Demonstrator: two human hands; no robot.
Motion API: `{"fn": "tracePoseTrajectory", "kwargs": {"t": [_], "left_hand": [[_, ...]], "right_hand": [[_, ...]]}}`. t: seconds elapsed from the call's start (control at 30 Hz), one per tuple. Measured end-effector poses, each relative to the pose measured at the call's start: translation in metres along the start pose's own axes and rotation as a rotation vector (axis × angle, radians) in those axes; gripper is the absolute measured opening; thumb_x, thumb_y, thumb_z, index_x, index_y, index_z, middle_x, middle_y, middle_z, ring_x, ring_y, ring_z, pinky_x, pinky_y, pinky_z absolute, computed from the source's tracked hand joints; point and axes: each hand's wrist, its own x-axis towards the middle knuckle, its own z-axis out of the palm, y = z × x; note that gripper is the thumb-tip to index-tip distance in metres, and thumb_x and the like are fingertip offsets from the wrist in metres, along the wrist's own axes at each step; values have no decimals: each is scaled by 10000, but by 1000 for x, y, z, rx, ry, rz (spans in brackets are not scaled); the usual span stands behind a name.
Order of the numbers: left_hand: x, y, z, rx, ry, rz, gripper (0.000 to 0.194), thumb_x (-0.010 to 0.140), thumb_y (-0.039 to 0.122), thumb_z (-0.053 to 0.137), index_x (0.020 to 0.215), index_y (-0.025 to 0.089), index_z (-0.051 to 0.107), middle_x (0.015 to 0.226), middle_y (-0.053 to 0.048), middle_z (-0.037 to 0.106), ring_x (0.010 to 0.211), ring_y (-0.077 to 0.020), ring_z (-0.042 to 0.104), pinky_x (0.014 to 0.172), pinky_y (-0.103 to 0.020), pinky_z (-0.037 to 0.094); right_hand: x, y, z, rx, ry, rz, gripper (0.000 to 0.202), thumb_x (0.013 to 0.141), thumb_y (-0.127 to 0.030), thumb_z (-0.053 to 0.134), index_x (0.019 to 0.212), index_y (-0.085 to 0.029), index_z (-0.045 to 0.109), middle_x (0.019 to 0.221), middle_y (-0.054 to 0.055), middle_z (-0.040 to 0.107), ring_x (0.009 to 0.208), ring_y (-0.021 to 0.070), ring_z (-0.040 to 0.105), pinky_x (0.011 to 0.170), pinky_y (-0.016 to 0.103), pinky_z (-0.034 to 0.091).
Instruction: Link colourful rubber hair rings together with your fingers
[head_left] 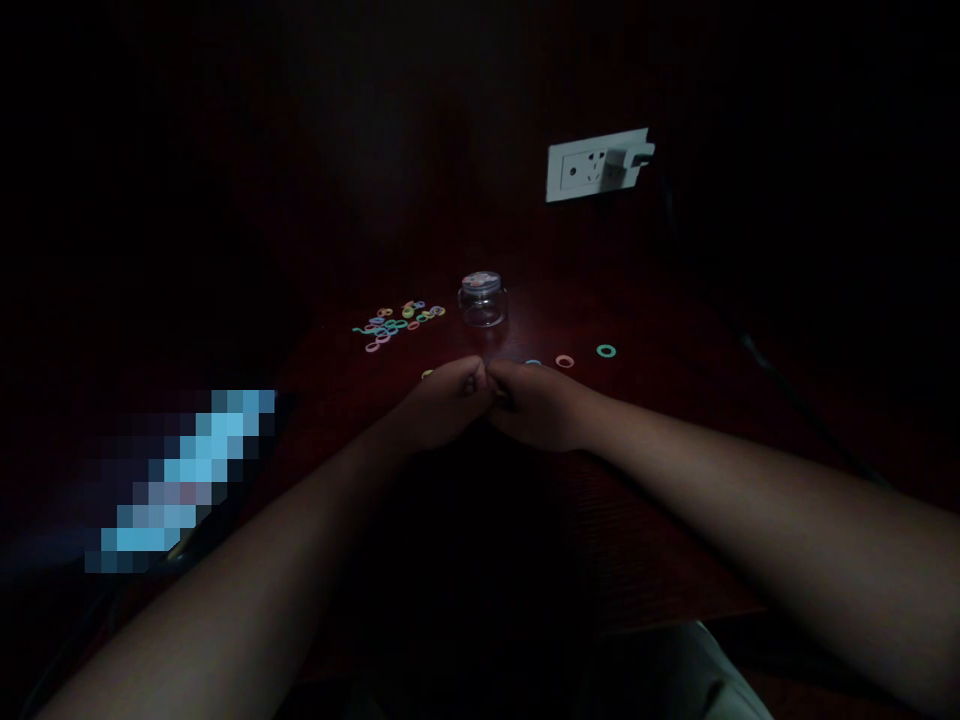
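Note:
My left hand [450,400] and my right hand [536,402] meet above the dark red table, both closed with their fingertips together. Whatever they may hold is too small and dim to name. Just beyond them stands a clear jar [483,305] with a patterned lid on. Several small coloured rings [390,326] lie in a loose pile to the jar's left. A pink ring [565,361] and a green ring [606,351] lie to the right of my hands. A blue ring [532,363] and a yellow ring [428,374] are partly hidden behind my hands.
At the back right, a white wall socket [596,166] holds a plug. A dark cable [802,410] runs down the right side. On the left is a bright, pixelated screen-like object [195,470]. Light-coloured cloth [697,670] shows below the table edge.

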Motion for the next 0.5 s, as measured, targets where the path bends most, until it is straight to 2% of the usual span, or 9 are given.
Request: {"fn": "tracePoseTrajectory", "kwargs": {"t": [0.5], "left_hand": [[0, 1, 0, -40, -11, -13, 182, 807, 317, 439, 724, 155, 431, 706, 10, 495, 619, -84, 432, 525, -196, 333]], "right_hand": [[0, 0, 0, 18, -12, 1, 244, 701, -162, 504, 943, -197, 506, 895, 41, 637, 763, 157, 570, 629, 262, 387]]}}
